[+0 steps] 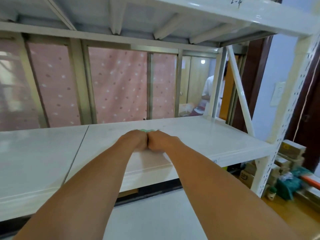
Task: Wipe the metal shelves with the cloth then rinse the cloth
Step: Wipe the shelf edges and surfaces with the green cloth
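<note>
While both bare forearms reach forward side by side, the left hand (136, 140) and the right hand (161, 141) rest against each other on the middle shelf (216, 135) of a white metal rack, on top of a pale green cloth (147, 130), only a thin edge of which shows past the knuckles. Because the fingers are hidden behind the backs of the hands, I cannot tell whether they lie flat on the cloth or curl round it. Behind the rack hangs a pink dotted curtain (117, 84), an upper shelf (225, 13) runs overhead, and cardboard boxes (290, 149) stand on the floor at the right.
</note>
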### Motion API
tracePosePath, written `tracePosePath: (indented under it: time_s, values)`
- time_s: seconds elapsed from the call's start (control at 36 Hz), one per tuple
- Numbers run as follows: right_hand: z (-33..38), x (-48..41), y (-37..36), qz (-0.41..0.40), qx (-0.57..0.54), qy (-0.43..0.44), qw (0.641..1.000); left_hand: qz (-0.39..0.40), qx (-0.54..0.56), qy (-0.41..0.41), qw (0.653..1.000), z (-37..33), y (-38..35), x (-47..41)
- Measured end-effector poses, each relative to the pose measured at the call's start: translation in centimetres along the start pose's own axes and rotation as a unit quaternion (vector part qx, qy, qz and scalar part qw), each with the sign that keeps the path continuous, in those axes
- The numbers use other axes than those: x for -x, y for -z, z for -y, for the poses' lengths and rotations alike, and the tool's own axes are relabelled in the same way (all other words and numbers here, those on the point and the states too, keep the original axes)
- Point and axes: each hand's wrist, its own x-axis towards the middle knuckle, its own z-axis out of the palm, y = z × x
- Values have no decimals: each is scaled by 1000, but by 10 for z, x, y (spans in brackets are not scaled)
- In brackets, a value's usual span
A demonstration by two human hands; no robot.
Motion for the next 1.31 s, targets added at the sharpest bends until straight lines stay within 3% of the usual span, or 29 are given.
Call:
tracePosePath:
  time_s: [0.56, 0.92, 1.11, 1.31]
  values:
    - [-110, -5, 7, -21, -101, 56, 993, -78, 92, -11, 993, -77, -10, -45]
    - [-164, 1, 26, -9, -85, 14, 996, -89, 210, -54, 972, -111, -7, -50]
    - [-192, -6, 23, -55, -42, -8, 998, -107, 197, -35, 974, -149, -7, -55]
    - [-233, 7, 37, -48, -27, 21, 998, -114, 200, -49, 972, -191, -2, -66]
